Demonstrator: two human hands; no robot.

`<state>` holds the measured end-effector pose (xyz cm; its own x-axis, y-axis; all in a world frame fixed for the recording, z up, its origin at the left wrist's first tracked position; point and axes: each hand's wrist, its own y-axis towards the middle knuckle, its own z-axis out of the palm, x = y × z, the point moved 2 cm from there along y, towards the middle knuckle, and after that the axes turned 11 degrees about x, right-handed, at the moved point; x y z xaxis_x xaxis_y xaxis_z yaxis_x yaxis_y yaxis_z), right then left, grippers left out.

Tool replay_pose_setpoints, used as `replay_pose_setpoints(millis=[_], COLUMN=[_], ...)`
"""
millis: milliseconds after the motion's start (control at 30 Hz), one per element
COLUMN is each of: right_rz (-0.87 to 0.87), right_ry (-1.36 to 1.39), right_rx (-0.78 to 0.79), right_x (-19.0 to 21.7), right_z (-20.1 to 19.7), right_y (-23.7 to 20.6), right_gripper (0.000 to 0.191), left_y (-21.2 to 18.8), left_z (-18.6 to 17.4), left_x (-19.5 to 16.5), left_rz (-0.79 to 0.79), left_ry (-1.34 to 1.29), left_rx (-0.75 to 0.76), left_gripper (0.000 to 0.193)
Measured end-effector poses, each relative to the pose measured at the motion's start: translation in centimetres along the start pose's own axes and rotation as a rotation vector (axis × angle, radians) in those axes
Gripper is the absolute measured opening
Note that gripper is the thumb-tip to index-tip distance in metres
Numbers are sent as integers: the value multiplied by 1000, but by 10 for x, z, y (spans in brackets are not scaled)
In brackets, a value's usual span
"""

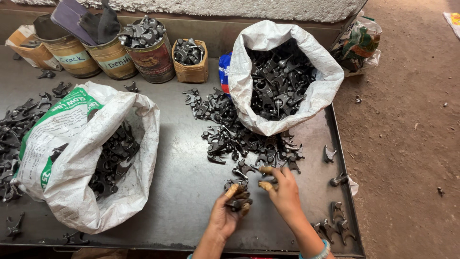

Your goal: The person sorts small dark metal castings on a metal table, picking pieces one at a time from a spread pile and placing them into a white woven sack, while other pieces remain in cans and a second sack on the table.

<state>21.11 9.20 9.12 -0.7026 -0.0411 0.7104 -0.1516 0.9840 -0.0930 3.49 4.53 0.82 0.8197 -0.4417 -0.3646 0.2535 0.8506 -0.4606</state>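
We see our left hand (225, 211) curled around a small bunch of dark forged metal parts (238, 199), its fingertips capped in worn tan wraps. Our right hand (283, 192) reaches forward with fingers narrowed onto one part at the near edge of the loose heap (239, 136), its fingertips wrapped the same way. A pale blue bangle (320, 252) circles the right wrist.

The heap lies mid-tabletop: small, forked, matte black pieces with a dull oily sheen, tangled together. The tabletop (182, 192) is a grey sheet-metal tray with a raised rim, smooth and scuffed.

Behind the heap stands a white woven plastic sack (249, 72), its mouth rolled open and full of the same parts. To the left lies a second sack (72, 158), white with green print panels and a crinkled weave, parts spilling from its opening. More parts are scattered at the far left (14, 139) and at the near right corner (335, 223).

Along the back edge stand round tins: two yellowish ones with pale handwritten labels (72, 57) (115, 60), a rusty red one (154, 60) heaped with parts, and a small brown cardboard box (191, 67), also filled. Bare brown dirt floor (407, 144) lies to the right.
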Motion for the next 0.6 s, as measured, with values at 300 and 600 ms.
replay_pose_setpoints(millis=[300,600], right_rz=[-136,52], right_ry=[-194,930], right_rx=[-59,150], right_x=[-14,-82], right_z=[10,3], right_y=[7,1], right_gripper=[39,35], left_y=[-29,3], left_z=[4,-14], left_x=[-63,-39], left_rz=[163,274], left_ry=[1071,1392], left_rx=[-351,-409], left_gripper=[32,43])
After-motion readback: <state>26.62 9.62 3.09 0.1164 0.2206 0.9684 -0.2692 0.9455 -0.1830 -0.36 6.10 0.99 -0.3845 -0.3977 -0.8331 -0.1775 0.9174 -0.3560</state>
